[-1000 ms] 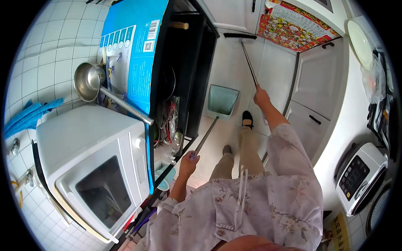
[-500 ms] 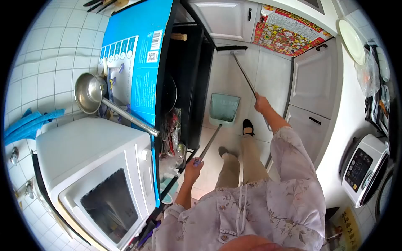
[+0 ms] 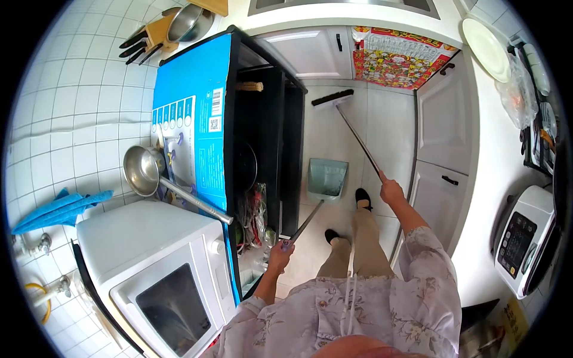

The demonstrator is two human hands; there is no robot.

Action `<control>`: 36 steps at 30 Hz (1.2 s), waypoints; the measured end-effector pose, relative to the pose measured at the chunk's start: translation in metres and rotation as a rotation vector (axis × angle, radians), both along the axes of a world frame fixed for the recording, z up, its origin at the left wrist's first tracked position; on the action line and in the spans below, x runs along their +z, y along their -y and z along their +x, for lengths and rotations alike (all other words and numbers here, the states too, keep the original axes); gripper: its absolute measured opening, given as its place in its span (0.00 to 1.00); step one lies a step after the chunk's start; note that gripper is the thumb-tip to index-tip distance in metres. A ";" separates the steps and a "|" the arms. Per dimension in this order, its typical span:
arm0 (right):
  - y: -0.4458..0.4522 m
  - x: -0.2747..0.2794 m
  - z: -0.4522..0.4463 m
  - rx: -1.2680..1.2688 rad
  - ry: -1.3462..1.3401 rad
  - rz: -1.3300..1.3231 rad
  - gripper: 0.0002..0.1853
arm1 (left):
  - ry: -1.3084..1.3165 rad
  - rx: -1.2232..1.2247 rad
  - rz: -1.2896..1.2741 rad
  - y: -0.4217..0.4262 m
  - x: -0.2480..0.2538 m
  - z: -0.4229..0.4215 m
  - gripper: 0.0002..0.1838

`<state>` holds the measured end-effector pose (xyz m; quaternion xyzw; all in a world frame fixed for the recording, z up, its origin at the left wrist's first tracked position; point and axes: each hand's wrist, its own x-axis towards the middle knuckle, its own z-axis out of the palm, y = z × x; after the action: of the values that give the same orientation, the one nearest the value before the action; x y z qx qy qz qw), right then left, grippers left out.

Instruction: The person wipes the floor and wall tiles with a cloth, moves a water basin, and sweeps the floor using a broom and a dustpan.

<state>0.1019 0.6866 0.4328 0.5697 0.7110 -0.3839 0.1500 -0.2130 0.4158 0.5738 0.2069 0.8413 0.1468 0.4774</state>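
My left hand is wrapped round the end of the long handle of a dustpan. The pale green dustpan rests on the tiled floor, its mouth facing away from me and its scoop bare of anything I can make out. Ahead and to the right, my right hand grips the metal handle of a broom. The broom's dark-bristled head lies on the floor beyond the dustpan, apart from it and slightly tilted, near the corner of the black rack.
A black rack stands left of the floor strip, with a white microwave and a long-handled metal ladle beside it. White cabinets line the right and far sides. A rice cooker sits on the right counter.
The broom head has shifted slightly nearer and turned so its bristles tilt the other way. My right hand is lower. The camera view has tipped, and my feet have changed position.
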 end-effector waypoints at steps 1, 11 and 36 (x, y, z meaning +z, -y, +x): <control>-0.006 -0.006 0.000 0.000 -0.006 -0.006 0.34 | 0.010 0.022 0.019 -0.002 -0.001 0.002 0.14; 0.041 0.015 0.043 -0.083 0.014 -0.260 0.32 | 0.046 0.086 0.010 -0.019 -0.011 -0.002 0.12; -0.086 -0.057 0.074 -0.097 0.123 0.056 0.27 | -0.019 0.093 -0.023 -0.034 -0.007 0.004 0.09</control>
<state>0.1763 0.7729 0.3760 0.6299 0.6824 -0.3352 0.1586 -0.2091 0.4501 0.5667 0.1631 0.8561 0.1571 0.4645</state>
